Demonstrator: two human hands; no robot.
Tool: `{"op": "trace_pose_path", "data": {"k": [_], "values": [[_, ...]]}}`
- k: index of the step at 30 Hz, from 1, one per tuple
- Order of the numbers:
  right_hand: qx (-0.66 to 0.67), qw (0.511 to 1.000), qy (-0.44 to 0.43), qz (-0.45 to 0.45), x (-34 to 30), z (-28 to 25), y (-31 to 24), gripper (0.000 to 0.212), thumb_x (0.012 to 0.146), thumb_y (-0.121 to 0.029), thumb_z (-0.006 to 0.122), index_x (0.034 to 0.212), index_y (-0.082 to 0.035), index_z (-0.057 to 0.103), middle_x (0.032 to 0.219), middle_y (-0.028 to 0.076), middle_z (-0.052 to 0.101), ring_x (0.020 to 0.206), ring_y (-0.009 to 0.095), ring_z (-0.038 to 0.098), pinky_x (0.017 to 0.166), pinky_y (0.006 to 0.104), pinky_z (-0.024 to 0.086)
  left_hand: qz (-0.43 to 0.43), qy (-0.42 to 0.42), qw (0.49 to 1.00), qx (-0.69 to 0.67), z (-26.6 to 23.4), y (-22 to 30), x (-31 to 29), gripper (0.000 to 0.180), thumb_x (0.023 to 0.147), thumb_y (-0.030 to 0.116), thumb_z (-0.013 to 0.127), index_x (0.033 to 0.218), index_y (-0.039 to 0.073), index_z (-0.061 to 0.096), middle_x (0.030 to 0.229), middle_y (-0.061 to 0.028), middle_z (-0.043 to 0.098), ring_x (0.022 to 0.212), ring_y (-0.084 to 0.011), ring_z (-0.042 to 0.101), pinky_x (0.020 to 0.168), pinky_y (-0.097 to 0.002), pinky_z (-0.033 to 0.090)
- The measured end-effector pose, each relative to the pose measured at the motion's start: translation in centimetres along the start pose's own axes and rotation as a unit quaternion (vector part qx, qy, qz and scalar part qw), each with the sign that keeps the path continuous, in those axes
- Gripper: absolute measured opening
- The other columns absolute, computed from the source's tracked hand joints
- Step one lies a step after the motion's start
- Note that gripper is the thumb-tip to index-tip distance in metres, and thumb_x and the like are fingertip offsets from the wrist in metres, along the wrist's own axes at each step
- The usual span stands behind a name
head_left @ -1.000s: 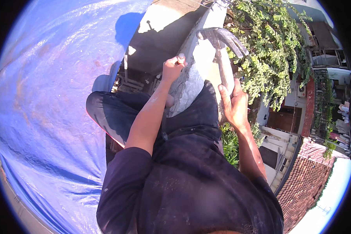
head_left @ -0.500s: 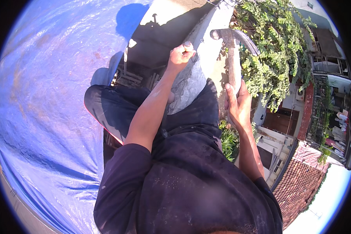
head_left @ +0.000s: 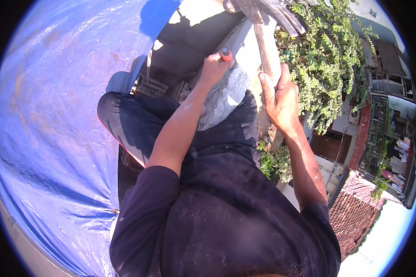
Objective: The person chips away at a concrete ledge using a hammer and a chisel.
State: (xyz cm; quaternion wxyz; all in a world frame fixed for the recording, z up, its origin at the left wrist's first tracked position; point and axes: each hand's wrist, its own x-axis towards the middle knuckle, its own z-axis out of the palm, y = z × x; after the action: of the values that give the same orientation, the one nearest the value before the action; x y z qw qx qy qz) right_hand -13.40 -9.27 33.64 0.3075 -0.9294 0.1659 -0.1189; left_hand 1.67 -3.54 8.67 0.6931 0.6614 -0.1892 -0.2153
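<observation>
1. A chisel with a red cap (head_left: 225, 54) stands against the grey concrete ledge (head_left: 231, 87), just above the person's knees, near the top middle of the view.
2. The left hand (head_left: 212, 69) is closed in a fist around the chisel; only the red cap and a short dark tip show above the fingers.
3. A hammer (head_left: 263, 27) with a wooden handle is raised to the right of the chisel, its dark metal head at the top edge of the view.
4. The right hand (head_left: 279, 99) wraps the lower part of the hammer handle, with the thumb and one finger lying straight up along the wood.
5. The two hands are near each other but apart, the ledge between them.
6. The person wears a dark shirt (head_left: 217, 221) and dark trousers, speckled with pale dust, and sits astride the ledge.
7. A blue tarpaulin (head_left: 55, 115) fills the left side of the view, in bright sun.
8. A leafy green bush (head_left: 328, 74) rises just right of the hammer.
9. Far below at the right lie a red tiled roof (head_left: 351, 212) and house fronts.
</observation>
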Motion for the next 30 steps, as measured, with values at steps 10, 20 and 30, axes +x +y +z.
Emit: {"op": "trace_pose_path", "data": {"k": [10, 20, 30], "values": [[-0.052, 0.997, -0.028, 0.048, 1.5, -2.1, -3.4, 0.039, 0.103, -0.029, 0.063, 0.110, 0.008, 0.054, 0.063, 0.026, 0.061, 0.066, 0.048, 0.067, 0.059, 0.0526, 0.049, 0.018, 0.002, 1.000, -0.025, -0.1, -1.1, 0.4, 0.023, 0.087, 0.015, 0.077, 0.105, 0.001, 0.074, 0.093, -0.0082, 0.077, 0.088, -0.0130, 0.072, 0.083, -0.0295, 0.055], [-0.151, 0.977, -0.134, 0.073, 2.9, -1.1, -2.0, 0.038, 0.103, -0.031, 0.062, 0.110, 0.005, 0.055, 0.071, 0.027, 0.065, 0.077, 0.048, 0.069, 0.067, 0.0545, 0.052, 0.017, 0.007, 0.998, 0.062, 0.3, -1.5, 0.4, 0.031, 0.083, 0.023, 0.084, 0.104, 0.003, 0.075, 0.094, -0.0128, 0.076, 0.086, -0.0200, 0.073, 0.079, -0.0341, 0.055], [-0.209, 0.966, -0.151, 0.033, 1.8, -0.3, 4.6, 0.039, 0.101, -0.033, 0.062, 0.102, 0.005, 0.055, 0.077, 0.031, 0.066, 0.080, 0.052, 0.068, 0.071, 0.0556, 0.054, -0.008, -0.032, 0.995, 0.099, 0.7, 1.4, 1.5, 0.029, 0.085, 0.022, 0.081, 0.106, 0.003, 0.075, 0.084, -0.0104, 0.075, 0.078, -0.0137, 0.068, 0.075, -0.0316, 0.053]]}}
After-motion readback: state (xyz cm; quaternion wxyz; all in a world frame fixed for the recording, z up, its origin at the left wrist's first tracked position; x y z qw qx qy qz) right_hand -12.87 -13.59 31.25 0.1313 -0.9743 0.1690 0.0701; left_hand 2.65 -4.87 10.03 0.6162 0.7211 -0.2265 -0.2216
